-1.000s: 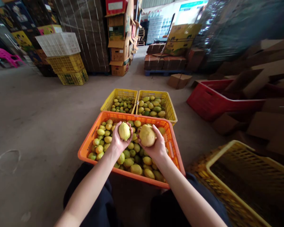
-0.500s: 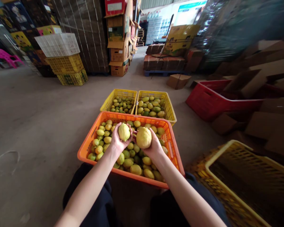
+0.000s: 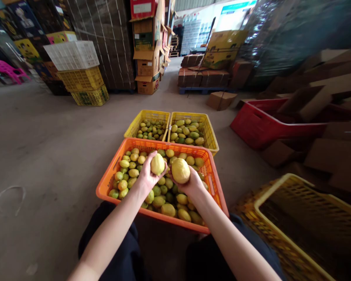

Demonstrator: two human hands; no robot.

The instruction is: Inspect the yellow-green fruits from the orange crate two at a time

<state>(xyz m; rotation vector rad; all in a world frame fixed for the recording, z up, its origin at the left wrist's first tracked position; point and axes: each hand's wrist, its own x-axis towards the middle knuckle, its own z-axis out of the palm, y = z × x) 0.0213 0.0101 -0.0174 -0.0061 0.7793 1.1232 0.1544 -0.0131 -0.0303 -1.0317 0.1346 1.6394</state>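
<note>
My left hand [image 3: 148, 174] is closed around a pale yellow lemon [image 3: 157, 164], thumb along its upper side. Just to the right, my right hand [image 3: 192, 183] grips a larger, rounder yellow lemon [image 3: 181, 171] from its right and underside. Both hands hover close together over an orange plastic crate [image 3: 219, 195]. Many loose lemons [image 3: 168, 210], yellow to green, fill that crate in front of my knees. My forearms and hands hide part of the fruit in the middle.
Beyond the orange crate, two yellow crates stand side by side, a left one [image 3: 131, 124] with smaller fruit and a right one [image 3: 212, 134] with larger. On the right are a yellow crate [image 3: 283, 218] and a red bin [image 3: 248, 123] among cardboard [image 3: 336, 156]. Stacked crates [image 3: 82, 80] stand back left.
Both lemons have turned in my hands and shifted slightly to the right. The fingers of my right hand have drawn in under its lemon. The crates stay put.
</note>
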